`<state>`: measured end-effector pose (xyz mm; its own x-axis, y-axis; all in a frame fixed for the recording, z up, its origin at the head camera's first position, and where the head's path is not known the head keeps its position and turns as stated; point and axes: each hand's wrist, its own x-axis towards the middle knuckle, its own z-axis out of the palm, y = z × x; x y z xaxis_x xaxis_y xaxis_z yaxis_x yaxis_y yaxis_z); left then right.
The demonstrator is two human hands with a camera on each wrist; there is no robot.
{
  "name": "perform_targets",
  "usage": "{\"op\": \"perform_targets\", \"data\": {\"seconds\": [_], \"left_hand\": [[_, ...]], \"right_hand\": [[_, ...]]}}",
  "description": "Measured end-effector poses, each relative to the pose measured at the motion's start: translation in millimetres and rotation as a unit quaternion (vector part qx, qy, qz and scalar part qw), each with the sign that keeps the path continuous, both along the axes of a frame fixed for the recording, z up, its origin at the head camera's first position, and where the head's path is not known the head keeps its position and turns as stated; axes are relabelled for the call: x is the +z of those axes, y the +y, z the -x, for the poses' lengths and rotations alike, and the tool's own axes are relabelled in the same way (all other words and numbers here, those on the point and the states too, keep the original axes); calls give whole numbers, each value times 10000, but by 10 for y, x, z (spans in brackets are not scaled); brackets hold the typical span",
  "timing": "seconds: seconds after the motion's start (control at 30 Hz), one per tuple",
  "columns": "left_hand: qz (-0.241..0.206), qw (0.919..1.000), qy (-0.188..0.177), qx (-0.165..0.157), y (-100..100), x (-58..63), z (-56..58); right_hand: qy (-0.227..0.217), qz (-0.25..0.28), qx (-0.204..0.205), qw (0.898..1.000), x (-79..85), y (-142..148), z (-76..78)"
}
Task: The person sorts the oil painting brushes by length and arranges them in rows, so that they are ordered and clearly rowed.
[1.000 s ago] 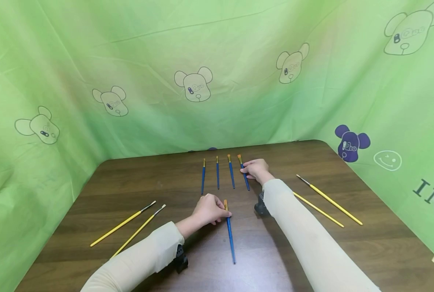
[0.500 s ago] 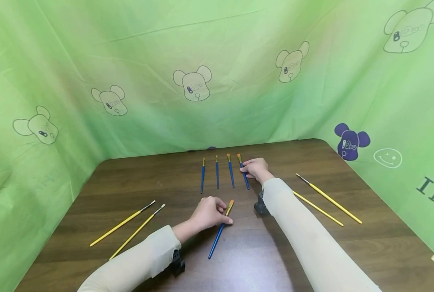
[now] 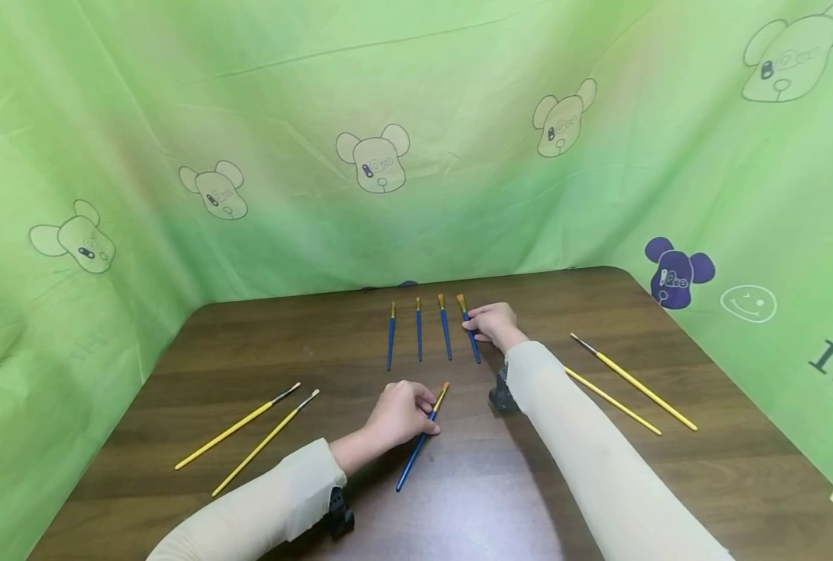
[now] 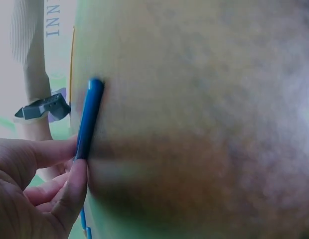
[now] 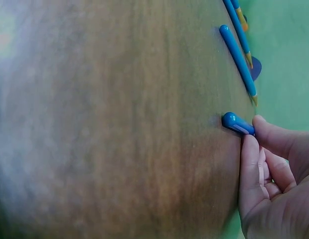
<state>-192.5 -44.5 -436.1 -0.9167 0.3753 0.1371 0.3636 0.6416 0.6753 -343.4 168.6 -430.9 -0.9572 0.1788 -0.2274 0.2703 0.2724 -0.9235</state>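
Note:
My left hand [image 3: 398, 413] pinches a blue-handled paintbrush [image 3: 411, 465] near its ferrule. The brush slants over the middle of the table, orange bristles pointing away and handle end towards the near left. In the left wrist view, thumb and fingers hold the blue handle [image 4: 90, 117]. Farther back, my right hand [image 3: 495, 323] pinches another blue paintbrush [image 3: 474, 348], the rightmost of a row, its bristles facing the back edge. The right wrist view shows that brush's rounded handle end [image 5: 236, 123] beyond the fingertips. Three more blue paintbrushes [image 3: 419, 335] lie side by side to its left.
Two yellow paintbrushes [image 3: 241, 425] lie on the left side of the brown wooden table [image 3: 262, 335]. Another two yellow paintbrushes [image 3: 644, 389] lie on the right, one partly behind the right sleeve. A green printed cloth [image 3: 283, 249] surrounds the table's back and sides.
The left hand's paintbrush has turned, its handle end swinging to the left and its bristles tilting right. The right hand stays in place on its brush.

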Motion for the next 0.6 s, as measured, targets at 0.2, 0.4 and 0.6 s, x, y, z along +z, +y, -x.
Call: {"op": "perform_targets", "data": {"seconds": [0.2, 0.4, 0.6], "left_hand": [[-251, 9995, -170, 71, -14, 3, -8], [-508, 9983, -294, 25, -41, -23, 21], [-1046, 9909, -848, 22, -70, -31, 19]], "right_hand": [[-1, 62, -10, 10000, 7, -4, -28], [11, 83, -40, 10000, 9, 2, -38], [15, 33, -42, 10000, 29, -3, -35]]}}
